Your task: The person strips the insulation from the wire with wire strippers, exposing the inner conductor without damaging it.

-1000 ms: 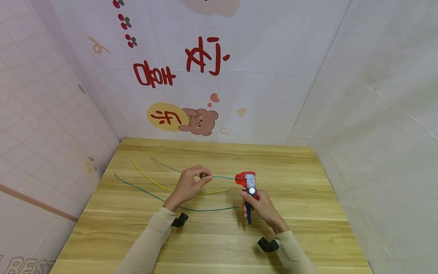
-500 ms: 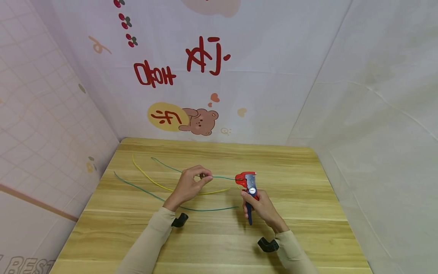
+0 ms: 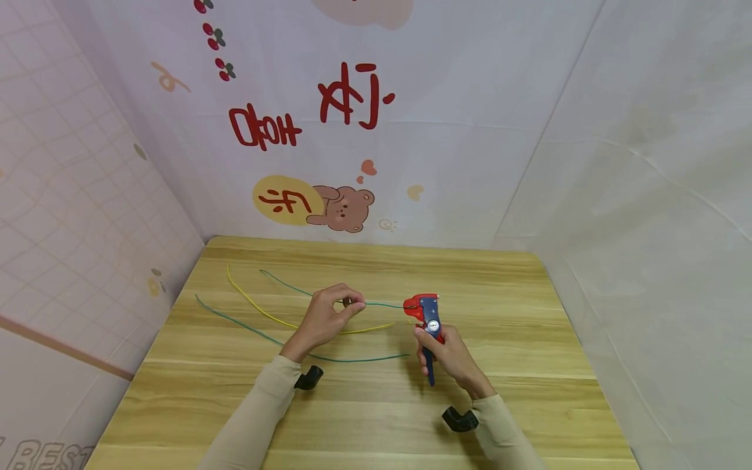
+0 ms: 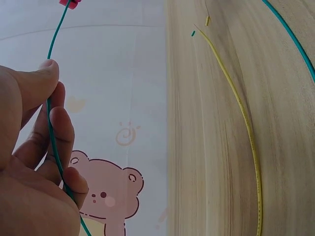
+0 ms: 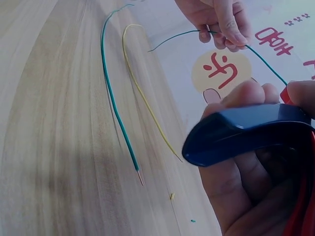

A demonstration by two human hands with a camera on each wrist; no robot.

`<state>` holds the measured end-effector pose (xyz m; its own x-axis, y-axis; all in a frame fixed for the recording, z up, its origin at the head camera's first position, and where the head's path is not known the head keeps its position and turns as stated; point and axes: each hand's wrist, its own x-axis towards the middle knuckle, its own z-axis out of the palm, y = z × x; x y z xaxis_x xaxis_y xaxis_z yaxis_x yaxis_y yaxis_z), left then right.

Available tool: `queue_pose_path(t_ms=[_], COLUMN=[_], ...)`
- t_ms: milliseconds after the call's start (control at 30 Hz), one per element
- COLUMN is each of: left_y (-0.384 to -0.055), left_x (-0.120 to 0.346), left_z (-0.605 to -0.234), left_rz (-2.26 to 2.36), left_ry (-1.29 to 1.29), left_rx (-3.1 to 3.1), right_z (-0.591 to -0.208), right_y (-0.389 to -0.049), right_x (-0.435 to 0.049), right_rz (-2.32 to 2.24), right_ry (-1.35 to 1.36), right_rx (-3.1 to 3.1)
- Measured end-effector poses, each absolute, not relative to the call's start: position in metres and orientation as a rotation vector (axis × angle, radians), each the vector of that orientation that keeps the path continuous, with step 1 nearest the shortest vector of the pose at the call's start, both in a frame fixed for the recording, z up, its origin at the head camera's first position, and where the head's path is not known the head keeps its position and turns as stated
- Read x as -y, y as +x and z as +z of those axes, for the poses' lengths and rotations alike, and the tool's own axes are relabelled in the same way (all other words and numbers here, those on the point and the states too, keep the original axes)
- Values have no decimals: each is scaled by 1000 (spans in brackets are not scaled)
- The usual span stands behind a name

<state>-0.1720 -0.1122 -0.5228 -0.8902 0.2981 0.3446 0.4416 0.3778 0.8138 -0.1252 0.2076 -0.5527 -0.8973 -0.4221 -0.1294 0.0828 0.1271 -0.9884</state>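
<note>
My left hand (image 3: 329,316) pinches a green wire (image 3: 384,305) between thumb and fingertips above the table; in the left wrist view the wire (image 4: 51,123) runs down across the curled fingers. The wire's right end goes into the red head of a wire stripper (image 3: 433,308). My right hand (image 3: 452,356) grips the stripper by its handles, and its blue handle (image 5: 246,130) fills the front of the right wrist view. A yellow wire (image 3: 252,301) and a second green wire (image 3: 358,360) lie on the table, bare copper showing at their near ends in the right wrist view.
A short yellow insulation piece (image 5: 172,196) and a small green piece (image 5: 193,221) lie on the wooden table (image 3: 529,365) near the wire ends. Printed white cloth (image 3: 458,156) hangs behind the table and at both sides. Black devices sit on both wrists.
The wire stripper has turned slightly in my right hand, its handle end shifting a little to the right. My left hand and the green wire have stayed in place.
</note>
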Motion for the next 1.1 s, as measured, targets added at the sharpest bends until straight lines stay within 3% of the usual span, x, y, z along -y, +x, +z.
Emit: queue_pose_path(t_ms=[1100], left_y=[-171], left_x=[113], left_z=[-524], left_rz=[-1503], left_ry=[-684], left_rx=[2480], right_z=[-558], right_y=[-121], right_x=[-195], right_rz=[-1926], right_ry=[-166], right_rx=[-2119])
